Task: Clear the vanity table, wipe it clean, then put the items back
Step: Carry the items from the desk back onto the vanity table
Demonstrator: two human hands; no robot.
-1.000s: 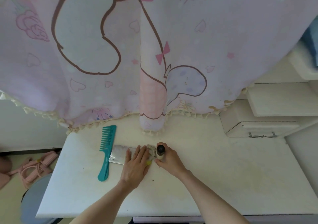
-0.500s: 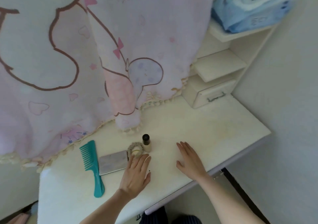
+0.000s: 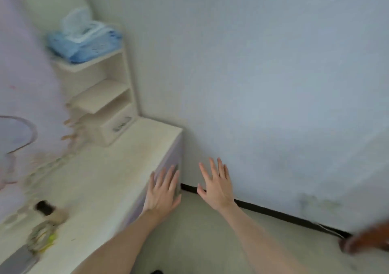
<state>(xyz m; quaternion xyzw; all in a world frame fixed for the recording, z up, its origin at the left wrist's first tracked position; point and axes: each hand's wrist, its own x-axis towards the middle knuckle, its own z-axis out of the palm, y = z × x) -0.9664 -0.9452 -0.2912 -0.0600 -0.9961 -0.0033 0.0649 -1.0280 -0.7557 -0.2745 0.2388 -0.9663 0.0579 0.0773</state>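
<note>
The white vanity table (image 3: 105,174) fills the lower left of a blurred view. On it near the left edge stand a small dark-capped bottle (image 3: 50,210), a scrunchie with a yellow spot (image 3: 42,237) and a grey flat case (image 3: 17,261). My left hand (image 3: 163,191) hovers with fingers spread at the table's right front corner and holds nothing. My right hand (image 3: 216,185) is off the table, over the floor by the wall, fingers spread and empty.
A pink curtain (image 3: 25,105) hangs over the table's back left. A small white shelf unit (image 3: 109,105) with a drawer stands at the back, with a blue pack of wipes (image 3: 84,39) on top. A grey wall (image 3: 273,84) and a black skirting strip lie right. A brown object (image 3: 366,242) sits at the lower right.
The view has swung sharply right, toward the wall. Both hands left the items and moved right, off toward the table's corner; the comb is out of view.
</note>
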